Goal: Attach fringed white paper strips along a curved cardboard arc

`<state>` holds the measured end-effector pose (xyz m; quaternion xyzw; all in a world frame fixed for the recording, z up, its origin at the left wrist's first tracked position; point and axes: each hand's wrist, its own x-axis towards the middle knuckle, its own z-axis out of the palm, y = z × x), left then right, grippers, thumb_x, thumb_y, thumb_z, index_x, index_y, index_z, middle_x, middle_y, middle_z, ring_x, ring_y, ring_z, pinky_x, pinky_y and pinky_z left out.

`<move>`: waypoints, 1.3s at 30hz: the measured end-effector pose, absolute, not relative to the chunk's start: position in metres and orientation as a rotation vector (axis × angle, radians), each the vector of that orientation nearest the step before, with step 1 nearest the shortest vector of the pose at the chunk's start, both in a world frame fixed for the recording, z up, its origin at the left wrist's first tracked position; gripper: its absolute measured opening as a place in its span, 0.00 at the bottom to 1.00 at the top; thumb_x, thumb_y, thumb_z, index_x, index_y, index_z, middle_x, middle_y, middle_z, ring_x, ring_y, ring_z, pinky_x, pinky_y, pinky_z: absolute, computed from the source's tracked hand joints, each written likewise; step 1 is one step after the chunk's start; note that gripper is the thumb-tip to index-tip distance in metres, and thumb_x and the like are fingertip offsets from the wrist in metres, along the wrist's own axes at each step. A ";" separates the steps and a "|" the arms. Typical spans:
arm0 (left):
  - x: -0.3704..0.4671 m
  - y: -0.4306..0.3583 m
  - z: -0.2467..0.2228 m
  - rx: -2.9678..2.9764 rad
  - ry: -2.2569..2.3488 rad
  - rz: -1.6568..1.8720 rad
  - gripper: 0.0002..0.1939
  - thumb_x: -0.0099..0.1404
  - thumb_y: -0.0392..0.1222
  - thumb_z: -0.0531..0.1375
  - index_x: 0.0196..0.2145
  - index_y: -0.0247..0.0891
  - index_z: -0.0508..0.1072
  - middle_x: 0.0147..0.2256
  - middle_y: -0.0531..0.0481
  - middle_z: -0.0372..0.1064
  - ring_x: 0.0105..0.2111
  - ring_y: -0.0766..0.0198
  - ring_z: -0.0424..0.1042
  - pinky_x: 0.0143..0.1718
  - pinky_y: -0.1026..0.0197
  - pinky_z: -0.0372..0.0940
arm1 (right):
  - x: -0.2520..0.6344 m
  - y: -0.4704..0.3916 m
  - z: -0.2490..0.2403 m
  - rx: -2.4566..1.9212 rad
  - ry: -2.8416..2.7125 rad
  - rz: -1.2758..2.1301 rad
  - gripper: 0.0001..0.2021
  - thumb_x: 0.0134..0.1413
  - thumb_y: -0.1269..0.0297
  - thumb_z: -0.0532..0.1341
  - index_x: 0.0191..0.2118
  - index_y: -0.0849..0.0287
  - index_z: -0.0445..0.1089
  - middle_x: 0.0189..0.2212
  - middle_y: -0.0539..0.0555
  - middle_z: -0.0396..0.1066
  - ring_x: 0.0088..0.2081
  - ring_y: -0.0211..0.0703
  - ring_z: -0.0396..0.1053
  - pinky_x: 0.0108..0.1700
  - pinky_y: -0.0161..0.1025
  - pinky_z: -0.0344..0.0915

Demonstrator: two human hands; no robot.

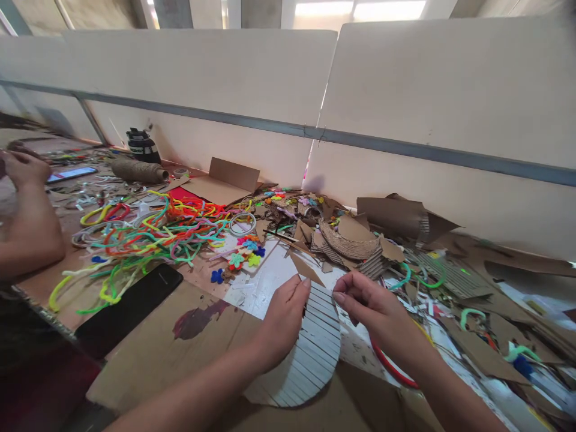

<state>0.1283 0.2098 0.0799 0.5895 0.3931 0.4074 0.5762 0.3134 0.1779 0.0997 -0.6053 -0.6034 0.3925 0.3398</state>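
Observation:
My left hand (288, 321) grips the upper left edge of a rounded pale cardboard piece (315, 351) crossed by thin dark lines, its thumb lying on top. At the piece's upper right edge, my right hand (364, 300) is closed in a pinch, thumb against forefinger. Whether something small sits between those fingertips is hard to make out. Under the piece lies a brown cardboard sheet (157, 348) with a dark reddish stain. A small brown cardboard scrap (306, 268) is just beyond my hands.
Colourful pipe cleaners (162, 231) heap up at left, beside felt-like flowers (245, 255) and a black phone (130, 309). Cardboard scraps (355, 240) pile up ahead. A twine spool (137, 171) and a dark jug (143, 146) stand farther back. Another person's arm (31, 222) rests at far left.

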 end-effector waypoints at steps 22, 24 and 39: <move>0.126 0.209 0.074 1.382 0.899 0.904 0.16 0.74 0.53 0.50 0.32 0.42 0.63 0.34 0.51 0.64 0.37 0.59 0.63 0.43 0.59 0.60 | 0.329 0.181 0.097 -1.566 -1.595 1.064 0.18 0.61 0.49 0.63 0.49 0.54 0.70 0.33 0.50 0.70 0.37 0.46 0.67 0.39 0.41 0.61; 0.126 0.209 0.073 1.406 0.864 0.904 0.16 0.74 0.53 0.51 0.32 0.43 0.64 0.34 0.51 0.66 0.37 0.59 0.64 0.45 0.59 0.59 | 0.326 0.182 0.101 -1.528 -1.633 0.998 0.15 0.61 0.49 0.62 0.45 0.55 0.73 0.38 0.53 0.72 0.42 0.49 0.68 0.44 0.43 0.63; 0.126 0.210 0.080 1.145 0.831 0.963 0.14 0.67 0.49 0.60 0.29 0.38 0.70 0.28 0.53 0.66 0.31 0.64 0.63 0.34 0.62 0.59 | 0.317 0.177 0.093 -1.409 -1.586 1.161 0.14 0.60 0.50 0.64 0.40 0.56 0.71 0.36 0.52 0.70 0.40 0.48 0.67 0.43 0.43 0.65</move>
